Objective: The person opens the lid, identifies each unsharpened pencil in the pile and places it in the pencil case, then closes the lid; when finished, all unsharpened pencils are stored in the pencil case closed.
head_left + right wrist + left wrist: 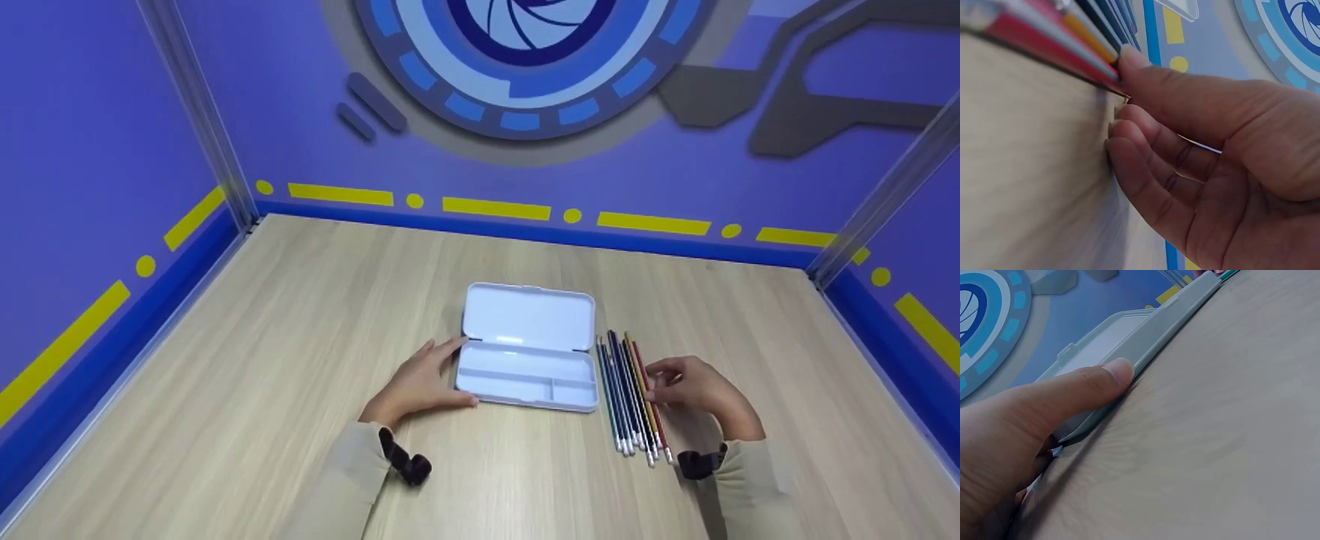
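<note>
A white pencil case (529, 319) lies open on the table, its lid folded back and its divided tray toward me. My left hand (420, 381) grips the tray's left end. In the left wrist view the thumb (1098, 385) presses the front wall, with the other fingers partly hidden around the end. Right of the case lies a row of several pencils (626, 394), dark, yellow and red, eraser ends toward me. At the row's right edge my right hand (697, 390) pinches the red pencil (1053, 42), thumb on top and curled fingers beside it at the table.
The wooden table (300, 315) is bounded by a blue back wall (300, 150) and side walls with yellow marks. Metal posts (202, 112) stand at the back corners. Black straps (405, 457) sit around both wrists over beige sleeves (337, 472).
</note>
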Action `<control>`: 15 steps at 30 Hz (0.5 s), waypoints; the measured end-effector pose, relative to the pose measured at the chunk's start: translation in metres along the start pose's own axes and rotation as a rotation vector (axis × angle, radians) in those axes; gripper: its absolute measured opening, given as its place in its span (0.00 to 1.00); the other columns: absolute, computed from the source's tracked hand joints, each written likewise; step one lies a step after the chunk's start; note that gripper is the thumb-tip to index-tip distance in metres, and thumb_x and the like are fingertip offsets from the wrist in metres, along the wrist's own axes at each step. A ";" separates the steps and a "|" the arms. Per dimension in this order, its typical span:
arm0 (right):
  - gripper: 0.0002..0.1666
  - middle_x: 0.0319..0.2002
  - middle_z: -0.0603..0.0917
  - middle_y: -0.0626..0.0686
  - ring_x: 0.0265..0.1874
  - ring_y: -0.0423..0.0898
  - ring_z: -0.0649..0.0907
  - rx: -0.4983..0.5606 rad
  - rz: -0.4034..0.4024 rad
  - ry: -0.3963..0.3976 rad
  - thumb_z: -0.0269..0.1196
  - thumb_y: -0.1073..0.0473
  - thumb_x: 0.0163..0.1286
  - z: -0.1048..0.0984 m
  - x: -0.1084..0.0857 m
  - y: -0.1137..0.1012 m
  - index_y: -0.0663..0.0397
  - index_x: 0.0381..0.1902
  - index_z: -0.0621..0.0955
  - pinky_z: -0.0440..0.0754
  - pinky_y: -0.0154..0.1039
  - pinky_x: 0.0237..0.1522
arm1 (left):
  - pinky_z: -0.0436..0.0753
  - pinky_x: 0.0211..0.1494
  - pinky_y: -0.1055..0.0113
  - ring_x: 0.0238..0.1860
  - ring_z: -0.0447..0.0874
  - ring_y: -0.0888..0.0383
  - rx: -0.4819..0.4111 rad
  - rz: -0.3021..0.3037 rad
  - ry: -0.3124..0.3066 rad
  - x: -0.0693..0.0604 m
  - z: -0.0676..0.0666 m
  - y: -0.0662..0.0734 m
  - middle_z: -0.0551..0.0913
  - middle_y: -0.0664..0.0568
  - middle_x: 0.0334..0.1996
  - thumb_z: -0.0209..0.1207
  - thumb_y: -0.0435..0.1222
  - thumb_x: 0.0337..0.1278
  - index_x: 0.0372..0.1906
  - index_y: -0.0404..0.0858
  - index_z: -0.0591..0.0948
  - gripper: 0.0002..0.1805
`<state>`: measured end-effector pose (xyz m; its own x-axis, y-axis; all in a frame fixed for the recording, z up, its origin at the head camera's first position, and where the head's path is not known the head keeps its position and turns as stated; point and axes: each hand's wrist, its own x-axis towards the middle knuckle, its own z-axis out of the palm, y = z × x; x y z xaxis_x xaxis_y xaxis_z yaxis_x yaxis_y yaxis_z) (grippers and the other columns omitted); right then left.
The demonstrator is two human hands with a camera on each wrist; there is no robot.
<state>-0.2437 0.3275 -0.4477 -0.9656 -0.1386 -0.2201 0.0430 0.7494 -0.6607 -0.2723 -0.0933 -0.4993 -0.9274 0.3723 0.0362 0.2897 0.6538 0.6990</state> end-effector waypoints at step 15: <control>0.30 0.34 0.86 0.59 0.27 0.45 0.86 0.137 0.060 0.060 0.66 0.61 0.63 0.006 -0.002 0.002 0.75 0.58 0.73 0.87 0.40 0.31 | 0.58 0.72 0.38 0.74 0.50 0.34 -0.003 0.003 -0.008 0.000 0.000 0.000 0.64 0.51 0.72 0.74 0.60 0.30 0.73 0.52 0.63 0.57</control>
<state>-0.2401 0.3254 -0.4526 -0.9736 -0.0545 -0.2216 0.1317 0.6591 -0.7405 -0.2719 -0.0934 -0.4991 -0.9245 0.3799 0.0324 0.2919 0.6506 0.7011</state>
